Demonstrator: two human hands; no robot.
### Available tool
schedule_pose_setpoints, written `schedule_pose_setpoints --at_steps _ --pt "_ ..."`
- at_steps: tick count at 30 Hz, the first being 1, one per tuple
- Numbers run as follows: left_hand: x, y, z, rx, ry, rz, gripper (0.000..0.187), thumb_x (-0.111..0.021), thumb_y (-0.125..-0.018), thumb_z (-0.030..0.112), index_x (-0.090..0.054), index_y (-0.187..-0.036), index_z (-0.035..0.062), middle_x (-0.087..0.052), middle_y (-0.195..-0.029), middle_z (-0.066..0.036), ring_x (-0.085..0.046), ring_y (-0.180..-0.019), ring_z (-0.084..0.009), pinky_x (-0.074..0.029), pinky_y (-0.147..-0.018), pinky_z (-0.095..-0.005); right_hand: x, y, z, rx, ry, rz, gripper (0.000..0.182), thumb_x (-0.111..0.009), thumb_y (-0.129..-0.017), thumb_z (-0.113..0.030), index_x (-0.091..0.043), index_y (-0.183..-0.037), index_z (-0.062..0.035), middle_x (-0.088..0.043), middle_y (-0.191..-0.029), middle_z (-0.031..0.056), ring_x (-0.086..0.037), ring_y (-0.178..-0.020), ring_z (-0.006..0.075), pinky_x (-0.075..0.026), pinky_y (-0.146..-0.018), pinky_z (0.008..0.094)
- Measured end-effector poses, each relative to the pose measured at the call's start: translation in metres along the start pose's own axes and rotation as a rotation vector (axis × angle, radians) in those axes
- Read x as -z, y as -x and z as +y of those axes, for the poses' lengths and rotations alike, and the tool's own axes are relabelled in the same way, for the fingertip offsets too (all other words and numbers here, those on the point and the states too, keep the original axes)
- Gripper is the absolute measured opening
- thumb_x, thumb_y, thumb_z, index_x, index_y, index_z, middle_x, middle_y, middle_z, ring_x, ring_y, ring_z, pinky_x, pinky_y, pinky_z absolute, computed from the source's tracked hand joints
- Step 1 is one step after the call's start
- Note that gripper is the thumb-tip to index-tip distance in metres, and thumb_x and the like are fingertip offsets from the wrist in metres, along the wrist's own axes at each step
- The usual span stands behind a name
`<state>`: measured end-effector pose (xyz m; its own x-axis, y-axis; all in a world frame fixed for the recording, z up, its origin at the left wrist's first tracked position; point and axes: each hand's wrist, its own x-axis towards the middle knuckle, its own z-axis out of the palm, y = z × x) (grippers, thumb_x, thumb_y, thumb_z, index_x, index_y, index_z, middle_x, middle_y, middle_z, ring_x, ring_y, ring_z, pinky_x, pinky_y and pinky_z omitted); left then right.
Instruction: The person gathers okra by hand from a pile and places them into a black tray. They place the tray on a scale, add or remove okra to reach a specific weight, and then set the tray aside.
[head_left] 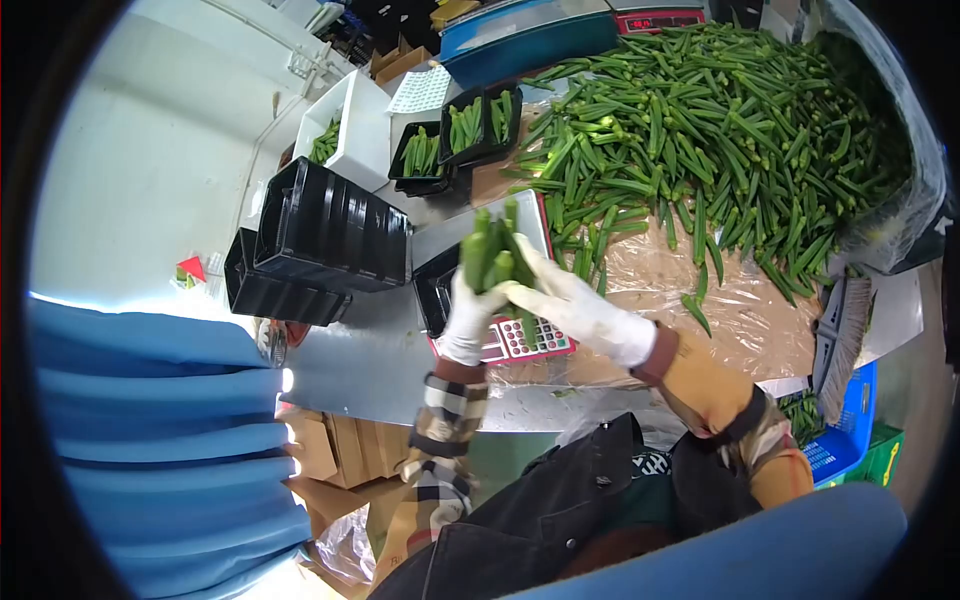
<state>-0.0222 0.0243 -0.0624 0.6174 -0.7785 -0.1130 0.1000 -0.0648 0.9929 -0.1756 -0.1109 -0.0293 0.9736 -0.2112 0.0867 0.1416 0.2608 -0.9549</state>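
My gloved left hand (472, 315) is wrapped round a bunch of green okra (487, 250), held upright above the scale. My gloved right hand (575, 305) presses against the same bunch from the right, its fingers along the pods. Below them lies a digital scale (540, 338) with a keypad and red trim. A black plastic tray (432, 300) rests on the scale, partly hidden by my left hand and the okra. To the right spreads a large heap of loose okra (700, 150) on a plastic-covered surface.
Stacked black trays (330, 230) stand on the left. Okra-filled trays (420, 152) and a white foam box (365, 130) sit behind. A brush (842, 345) leans at the right edge by a blue crate (855, 425). A blue curtain (170, 430) hangs left.
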Motion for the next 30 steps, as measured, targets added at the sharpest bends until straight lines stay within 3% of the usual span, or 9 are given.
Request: schedule_pose_setpoints --at_steps 7,8,13,16,17,18,19,27,30 --pt "0.063 -0.011 0.068 -0.122 -0.498 -0.051 0.073 -0.079 -0.070 -0.004 -0.047 -0.135 0.0025 -0.061 -0.122 -0.009 -0.060 -0.113 -0.0189 -0.049 -0.098 -0.0325 -0.037 -0.054 0.024 -0.144 0.124 -0.095 0.093 -0.059 -0.098 -0.029 0.005 -0.151 0.0111 -0.009 -0.159 0.0297 -0.012 -0.150 0.0285 -0.013 -0.120 0.0326" --pt "0.073 -0.014 0.056 -0.146 -0.651 -0.062 0.078 -0.078 -0.069 -0.006 -0.045 -0.139 0.0025 -0.059 -0.127 -0.011 -0.058 -0.119 -0.0211 -0.046 -0.102 -0.0329 -0.031 -0.049 0.033 -0.194 -0.048 -0.072 0.086 -0.062 -0.097 -0.028 -0.008 -0.152 0.0084 -0.022 -0.158 0.0252 -0.029 -0.144 0.0282 -0.028 -0.116 0.0341" --pt "0.119 -0.014 0.005 -0.252 -0.924 -0.188 0.088 -0.074 -0.068 -0.010 -0.038 -0.147 0.0032 -0.042 -0.149 -0.016 -0.040 -0.139 -0.0255 -0.032 -0.116 -0.0332 0.050 -0.007 0.054 -0.320 -0.049 0.295 0.041 -0.066 -0.093 -0.022 -0.060 -0.128 -0.0009 -0.067 -0.122 0.0090 -0.063 -0.109 0.0187 -0.052 -0.093 0.0325" --pt "0.125 0.004 0.011 -0.132 -0.578 -0.059 0.075 -0.064 -0.077 -0.012 -0.037 -0.146 -0.0014 -0.042 -0.151 -0.014 -0.038 -0.140 -0.0227 -0.027 -0.117 -0.0329 0.146 0.032 0.102 0.037 0.751 0.767 0.033 -0.067 -0.085 -0.016 -0.068 -0.114 -0.0014 -0.071 -0.107 0.0150 -0.067 -0.100 0.0274 -0.052 -0.089 0.0366" --pt "0.127 0.012 0.016 -0.128 -0.517 0.009 0.072 -0.061 -0.079 -0.012 -0.038 -0.146 -0.0021 -0.042 -0.151 -0.014 -0.038 -0.140 -0.0220 -0.028 -0.117 -0.0331 0.173 0.045 0.100 -0.088 0.718 0.806 0.034 -0.069 -0.084 -0.016 -0.068 -0.115 -0.0029 -0.069 -0.109 0.0177 -0.064 -0.105 0.0321 -0.049 -0.095 0.0380" --pt "0.124 0.021 0.027 -0.114 -0.530 0.118 0.066 -0.058 -0.082 -0.013 -0.040 -0.145 -0.0018 -0.045 -0.148 -0.015 -0.041 -0.138 -0.0220 -0.030 -0.115 -0.0341 0.184 0.062 0.087 -0.111 1.339 0.902 0.040 -0.070 -0.083 -0.019 -0.065 -0.119 -0.0041 -0.066 -0.112 0.0185 -0.062 -0.108 0.0354 -0.045 -0.100 0.0398" --pt "0.134 0.027 0.024 -0.162 -0.521 0.215 0.057 -0.057 -0.085 -0.012 -0.046 -0.140 -0.0023 -0.052 -0.141 -0.015 -0.047 -0.133 -0.0219 -0.034 -0.113 -0.0342 0.202 0.073 0.099 -0.208 1.362 0.966 0.054 -0.075 -0.079 -0.023 -0.059 -0.129 -0.0079 -0.064 -0.116 0.0164 -0.061 -0.106 0.0375 -0.044 -0.101 0.0425" --pt "0.177 0.067 -0.009 -0.032 -0.261 0.657 0.036 -0.063 -0.094 0.005 -0.058 -0.130 0.0038 -0.068 -0.118 -0.008 -0.064 -0.105 -0.0136 -0.050 -0.086 -0.0256 0.253 0.099 0.132 -0.344 1.120 0.992 0.066 -0.074 -0.075 -0.014 -0.051 -0.136 -0.0016 -0.067 -0.096 0.0119 -0.064 -0.083 0.0267 -0.052 -0.079 0.0355" --pt "0.182 0.071 -0.014 -0.003 -0.242 0.678 0.035 -0.063 -0.096 0.013 -0.059 -0.130 0.0059 -0.068 -0.119 -0.008 -0.066 -0.106 -0.0174 -0.051 -0.086 -0.0282 0.254 0.118 0.118 -0.281 0.415 0.939 0.056 -0.068 -0.080 -0.009 -0.053 -0.133 0.0032 -0.064 -0.086 0.0000 -0.055 -0.065 0.0081 -0.044 -0.057 0.0207"
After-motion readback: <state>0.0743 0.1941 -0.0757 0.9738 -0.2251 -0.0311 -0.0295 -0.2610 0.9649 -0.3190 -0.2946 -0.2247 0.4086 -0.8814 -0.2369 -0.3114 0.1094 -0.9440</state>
